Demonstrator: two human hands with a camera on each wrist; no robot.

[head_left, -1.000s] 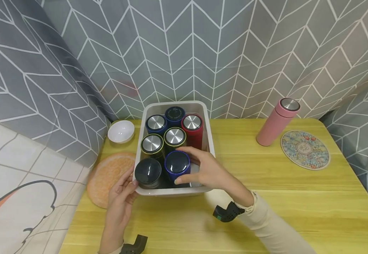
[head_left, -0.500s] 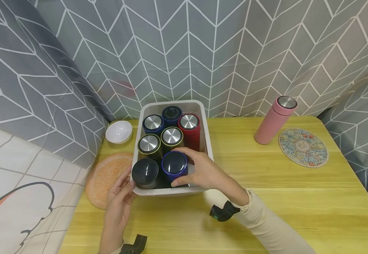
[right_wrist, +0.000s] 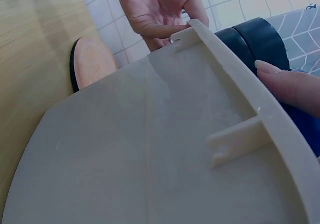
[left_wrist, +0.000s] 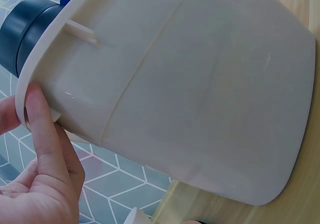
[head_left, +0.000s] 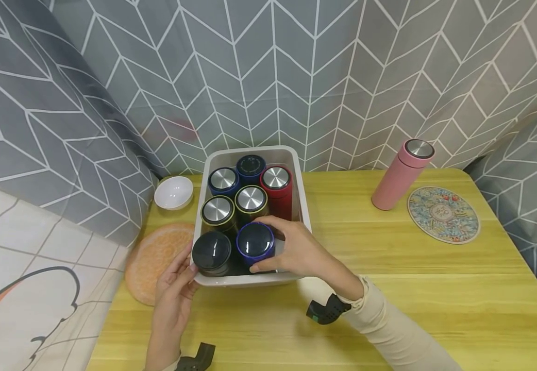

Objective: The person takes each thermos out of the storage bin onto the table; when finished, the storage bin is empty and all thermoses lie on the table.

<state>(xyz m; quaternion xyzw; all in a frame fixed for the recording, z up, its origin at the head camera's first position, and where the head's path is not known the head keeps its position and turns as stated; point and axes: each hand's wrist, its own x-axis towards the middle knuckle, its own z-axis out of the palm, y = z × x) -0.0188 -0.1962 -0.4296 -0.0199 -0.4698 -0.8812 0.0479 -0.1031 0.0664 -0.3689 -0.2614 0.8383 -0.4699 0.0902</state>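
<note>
A white plastic bin holds several thermos bottles standing upright and close together. My left hand pinches the bin's rim at its near left corner, which the left wrist view also shows, with the thumb on one side and fingers on the other. The right hand grips a blue thermos with a dark glossy lid, in the near part of the bin; the thumb is in front and the fingers behind. Just left of it is a black thermos. The lower bodies of the bottles are hidden inside the bin.
Left of the bin lie a white bowl and an orange-slice mat. To the right, a pink thermos stands near a round patterned mat. A grey patterned curtain hangs behind the wooden table.
The head view has shifted slightly. Both hands keep their places on the bin rim and the blue thermos, and the bottles stand as before.
</note>
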